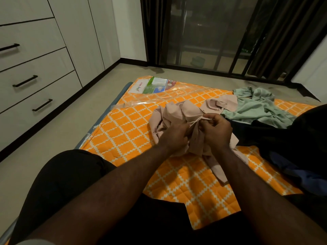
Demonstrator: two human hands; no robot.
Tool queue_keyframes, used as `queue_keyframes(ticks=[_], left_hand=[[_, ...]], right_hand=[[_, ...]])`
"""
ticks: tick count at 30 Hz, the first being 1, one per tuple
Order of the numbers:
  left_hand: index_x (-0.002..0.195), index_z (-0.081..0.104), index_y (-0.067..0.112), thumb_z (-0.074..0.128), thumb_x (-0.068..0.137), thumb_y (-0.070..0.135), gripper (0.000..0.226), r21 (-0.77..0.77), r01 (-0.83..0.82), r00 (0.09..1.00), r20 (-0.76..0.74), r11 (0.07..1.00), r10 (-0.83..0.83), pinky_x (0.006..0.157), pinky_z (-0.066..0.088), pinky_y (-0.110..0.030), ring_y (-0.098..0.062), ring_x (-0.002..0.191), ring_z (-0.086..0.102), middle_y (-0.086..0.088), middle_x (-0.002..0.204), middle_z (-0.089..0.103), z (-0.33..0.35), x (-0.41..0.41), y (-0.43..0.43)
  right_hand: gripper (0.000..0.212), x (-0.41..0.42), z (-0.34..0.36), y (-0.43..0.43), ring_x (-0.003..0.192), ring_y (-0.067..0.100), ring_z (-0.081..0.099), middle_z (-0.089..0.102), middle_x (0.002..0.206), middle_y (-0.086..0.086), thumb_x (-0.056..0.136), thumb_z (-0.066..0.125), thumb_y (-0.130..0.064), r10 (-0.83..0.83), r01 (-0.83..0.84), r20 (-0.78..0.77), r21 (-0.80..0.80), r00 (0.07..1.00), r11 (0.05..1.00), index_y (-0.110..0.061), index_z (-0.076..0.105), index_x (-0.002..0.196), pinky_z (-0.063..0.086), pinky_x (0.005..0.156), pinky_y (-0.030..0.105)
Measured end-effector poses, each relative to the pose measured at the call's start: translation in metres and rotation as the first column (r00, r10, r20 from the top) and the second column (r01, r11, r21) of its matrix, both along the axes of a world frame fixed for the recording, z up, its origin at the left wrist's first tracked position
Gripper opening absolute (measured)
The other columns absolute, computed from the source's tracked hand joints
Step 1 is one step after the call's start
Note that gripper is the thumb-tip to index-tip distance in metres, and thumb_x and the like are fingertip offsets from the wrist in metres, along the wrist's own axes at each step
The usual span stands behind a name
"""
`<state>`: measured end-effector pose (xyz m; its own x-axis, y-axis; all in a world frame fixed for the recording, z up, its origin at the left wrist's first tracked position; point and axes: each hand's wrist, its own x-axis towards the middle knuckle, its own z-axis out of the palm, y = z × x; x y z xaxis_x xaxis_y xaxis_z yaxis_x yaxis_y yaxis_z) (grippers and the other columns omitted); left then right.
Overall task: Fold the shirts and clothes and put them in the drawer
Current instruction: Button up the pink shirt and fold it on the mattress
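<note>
Gripping the crumpled beige shirt (178,114) between them, left hand (174,137) and right hand (216,129) curl their fingers (207,119) into its bunched fabric above the mattress (127,128).

I have both forearms reaching forward and converging. My left hand (174,137) and right hand (216,131) sit close together, knuckles up, fingers curled in a pinching grip on the bunched beige garment (178,112).

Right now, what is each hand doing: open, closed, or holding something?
Left hand: closed, gripping the crumpled beige shirt.
Right hand: closed, pinching an edge of the same beige shirt.
</note>
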<state>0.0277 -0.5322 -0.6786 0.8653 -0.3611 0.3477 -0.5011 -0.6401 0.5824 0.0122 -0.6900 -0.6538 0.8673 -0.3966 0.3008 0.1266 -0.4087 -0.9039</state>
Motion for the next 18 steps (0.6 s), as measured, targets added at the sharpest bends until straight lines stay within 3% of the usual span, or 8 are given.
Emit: queue_keyframes(ticks=[3,5,9,13,16,18], left_hand=[[0.117,0.066,0.015,0.056,0.092,0.02,0.027,0.054,-0.181,0.969,0.178,0.982,0.169,0.063,0.043,-0.033,-0.032,0.088,0.067,-0.01,0.101,0.071,0.005,-0.007,-0.004],[0.122,0.061,0.015,0.054,0.095,0.02,0.028,0.142,-0.287,0.93,0.28,0.947,0.239,0.058,0.049,-0.036,-0.034,0.082,0.068,-0.011,0.101,0.069,0.012,-0.004,-0.002],[0.13,0.051,0.013,0.05,0.097,0.015,0.033,0.294,-0.403,0.911,0.223,0.867,0.348,0.063,0.048,-0.04,-0.037,0.089,0.067,-0.015,0.112,0.062,0.029,0.006,0.012],[0.135,0.049,0.014,0.05,0.098,0.021,0.037,0.344,-0.251,0.963,0.185,0.905,0.197,0.066,0.05,-0.039,-0.035,0.098,0.065,-0.014,0.118,0.062,0.021,0.001,0.005],[0.146,0.043,0.023,0.042,0.092,0.051,0.061,0.245,-0.031,0.999,0.024,0.969,0.026,0.069,0.055,-0.042,-0.034,0.098,0.067,-0.01,0.118,0.067,0.009,-0.006,-0.011],[0.15,0.037,0.034,0.041,0.088,0.058,0.066,0.154,-0.031,0.997,-0.07,0.988,0.043,0.074,0.057,-0.042,-0.029,0.101,0.067,-0.005,0.122,0.067,0.004,-0.008,-0.016]], right_hand=[[0.017,0.004,0.002,-0.002,0.086,0.014,0.074,0.077,0.09,-0.004,0.089,0.073,-0.011,-0.001,0.0,0.019,0.073,1.0,0.997,-0.026,0.075,0.098,0.063,0.08,0.045],[0.016,0.007,0.006,-0.004,0.084,0.016,0.076,0.078,0.09,0.0,0.09,0.074,-0.011,0.009,-0.015,0.046,0.148,0.999,0.989,-0.02,0.077,0.102,0.064,0.078,0.044],[0.014,0.007,0.017,-0.003,0.077,0.019,0.077,0.077,0.087,0.008,0.094,0.072,-0.006,0.007,-0.046,0.105,0.376,0.994,0.925,-0.015,0.074,0.104,0.062,0.067,0.029],[0.023,0.008,0.013,-0.005,0.084,0.015,0.076,0.076,0.096,0.006,0.096,0.067,-0.001,0.038,-0.066,0.069,0.459,0.997,0.886,-0.011,0.071,0.116,0.06,0.07,0.024],[0.044,0.01,0.005,-0.008,0.106,0.013,0.072,0.073,0.118,0.004,0.096,0.063,0.004,0.22,-0.187,-0.051,0.364,0.974,0.913,-0.01,0.06,0.137,0.061,0.086,0.029],[0.055,0.008,-0.001,-0.009,0.115,0.014,0.068,0.069,0.128,0.003,0.095,0.06,0.007,0.273,-0.232,-0.132,0.264,0.953,0.936,-0.012,0.053,0.146,0.059,0.095,0.036]])
